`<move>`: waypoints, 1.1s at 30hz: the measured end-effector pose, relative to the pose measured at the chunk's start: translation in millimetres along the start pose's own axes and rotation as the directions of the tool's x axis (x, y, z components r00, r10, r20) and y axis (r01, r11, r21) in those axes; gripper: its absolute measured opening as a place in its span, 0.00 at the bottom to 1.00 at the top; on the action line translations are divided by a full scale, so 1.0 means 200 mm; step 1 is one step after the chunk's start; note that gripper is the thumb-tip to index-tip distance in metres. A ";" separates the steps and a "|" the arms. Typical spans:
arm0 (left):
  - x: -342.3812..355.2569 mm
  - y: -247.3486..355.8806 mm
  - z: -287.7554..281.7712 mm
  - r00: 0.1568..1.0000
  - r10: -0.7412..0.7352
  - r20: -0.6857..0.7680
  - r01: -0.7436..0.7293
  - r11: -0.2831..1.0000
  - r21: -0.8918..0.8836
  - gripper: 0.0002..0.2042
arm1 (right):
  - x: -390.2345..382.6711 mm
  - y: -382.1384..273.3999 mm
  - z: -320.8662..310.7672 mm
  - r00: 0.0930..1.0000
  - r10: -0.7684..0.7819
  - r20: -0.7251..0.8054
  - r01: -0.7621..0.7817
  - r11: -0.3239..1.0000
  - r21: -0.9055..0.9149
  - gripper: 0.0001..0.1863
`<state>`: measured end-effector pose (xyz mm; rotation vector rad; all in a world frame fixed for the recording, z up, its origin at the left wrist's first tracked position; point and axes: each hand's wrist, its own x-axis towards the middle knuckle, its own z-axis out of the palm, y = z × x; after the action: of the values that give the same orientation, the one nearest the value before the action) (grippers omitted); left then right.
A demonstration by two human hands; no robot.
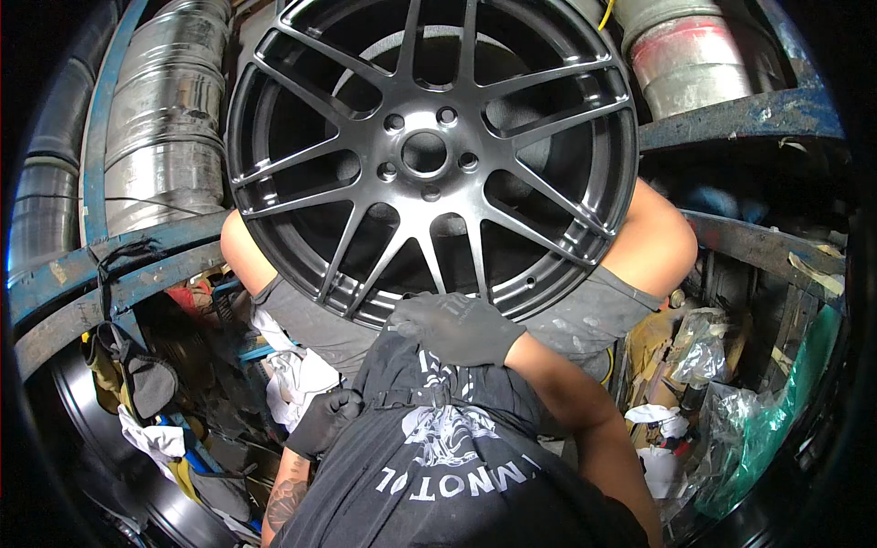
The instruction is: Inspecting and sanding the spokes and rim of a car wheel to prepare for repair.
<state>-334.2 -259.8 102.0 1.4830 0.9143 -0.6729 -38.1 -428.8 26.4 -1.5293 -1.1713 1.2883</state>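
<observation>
A large black multi-spoke wheel (pixel 435 181) fills the upper middle, face up over my bare knees and grey shorts. Just below its lower rim, my right hand (pixel 454 329), in a dark grey glove, is closed on the black fabric (pixel 384 384) of my printed shirt or apron. Whether its fingers also touch the rim is unclear. Lower left, my left hand (pixel 323 422), also gloved, is curled closed beside the same fabric; what it holds, if anything, is hidden. A crumpled white cloth (pixel 300 370) lies just above it.
Metal drums (pixel 164 173) stand at upper left, more (pixel 685 64) at upper right. Blue steel rails (pixel 64 283) run along both sides. Stacked black wheels and rags (pixel 151 379) sit lower left. Plastic sheeting (pixel 749 429), cardboard and scraps crowd the right side.
</observation>
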 end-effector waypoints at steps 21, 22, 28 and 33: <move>-0.22 0.04 -0.05 0.952 -0.264 0.153 0.288 0.942 -0.169 0.28 | 0.06 -0.21 0.11 0.948 0.145 0.284 -0.095 0.979 -0.182 0.27; -0.13 0.00 -0.06 0.971 -0.207 0.122 0.212 0.977 -0.033 0.28 | 0.05 -0.23 0.11 0.936 0.196 0.294 -0.166 0.978 -0.123 0.26; 0.22 0.34 0.07 0.990 0.057 -0.127 -0.014 0.949 0.315 0.17 | -0.13 0.04 0.12 0.995 0.094 0.024 -0.097 0.969 0.226 0.16; 0.35 0.36 0.11 0.842 0.528 0.108 -0.495 0.680 0.541 0.16 | -0.46 -0.07 -0.10 0.865 0.371 -0.338 -0.081 0.768 0.635 0.15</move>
<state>-234.5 -269.8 79.1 2.1777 0.2897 -0.4826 -26.1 -515.4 64.9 -1.3871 -0.2190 1.2124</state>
